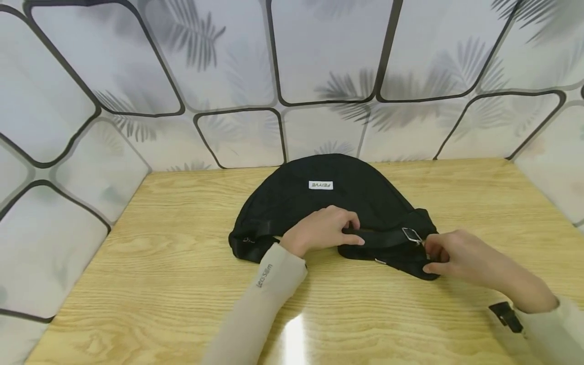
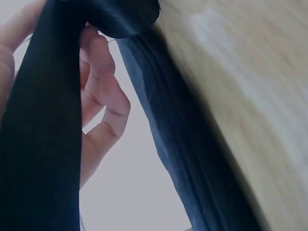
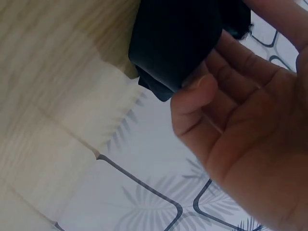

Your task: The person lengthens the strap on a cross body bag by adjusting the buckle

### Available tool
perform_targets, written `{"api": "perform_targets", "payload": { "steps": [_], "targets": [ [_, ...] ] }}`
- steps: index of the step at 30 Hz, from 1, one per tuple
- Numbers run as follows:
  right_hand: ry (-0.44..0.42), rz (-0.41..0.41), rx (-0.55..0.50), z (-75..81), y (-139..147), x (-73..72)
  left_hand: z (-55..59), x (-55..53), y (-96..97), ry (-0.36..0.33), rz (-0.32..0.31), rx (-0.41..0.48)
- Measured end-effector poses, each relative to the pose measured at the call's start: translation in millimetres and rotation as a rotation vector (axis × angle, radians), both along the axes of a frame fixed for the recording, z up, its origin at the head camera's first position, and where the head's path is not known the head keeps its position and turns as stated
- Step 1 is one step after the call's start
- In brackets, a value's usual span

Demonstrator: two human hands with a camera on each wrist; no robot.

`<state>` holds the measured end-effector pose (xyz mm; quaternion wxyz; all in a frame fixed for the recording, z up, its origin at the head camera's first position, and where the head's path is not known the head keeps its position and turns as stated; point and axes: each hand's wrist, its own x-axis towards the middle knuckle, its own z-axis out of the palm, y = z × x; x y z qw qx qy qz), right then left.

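Observation:
A black half-moon bag point(image 1: 342, 177) lies on the table, its curved side toward the back wall and a white label point(image 1: 321, 185) reading upside down. My left hand point(image 1: 323, 229) holds the bag's black strap point(image 1: 385, 239) near the middle of its front edge. In the left wrist view the strap point(image 2: 43, 144) crosses in front of the fingers, hiding part of the hand. A metal slider buckle point(image 1: 411, 234) sits on the strap at the right. My right hand point(image 1: 474, 258) pinches black fabric point(image 3: 175, 43) at the bag's right end, thumb against fingers.
The bag rests on a light wood-grain table point(image 1: 150, 284). Behind and at both sides stand pale walls point(image 1: 324, 50) with dark outlines and leaf prints. A small black clip point(image 1: 506, 317) is by the right sleeve.

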<state>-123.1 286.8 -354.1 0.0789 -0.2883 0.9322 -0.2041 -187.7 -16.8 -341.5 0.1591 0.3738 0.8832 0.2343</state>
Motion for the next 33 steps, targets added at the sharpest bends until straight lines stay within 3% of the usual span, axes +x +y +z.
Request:
{"api": "perform_targets", "payload": {
  "steps": [7,11,21,25,33],
  "targets": [
    [-0.067,-0.147,0.205,0.6,-12,0.4,-8.9,-8.3,14.4,-0.101,-0.030,-0.068],
    [-0.066,-0.173,0.248,-0.3,-16,-0.4,-11.0,-8.9,19.8,-0.115,-0.039,-0.106],
    [0.101,-0.084,0.193,-5.8,-11,-3.0,-7.1,-3.9,15.0,-0.091,0.009,-0.183],
    [0.159,-0.054,0.163,-6.5,-5,-6.9,-0.4,1.5,5.5,-0.056,-0.010,-0.192],
    [0.207,-0.047,0.093,-3.1,10,-13.9,16.7,19.1,-30.3,0.019,-0.017,-0.078]
  ]
}}
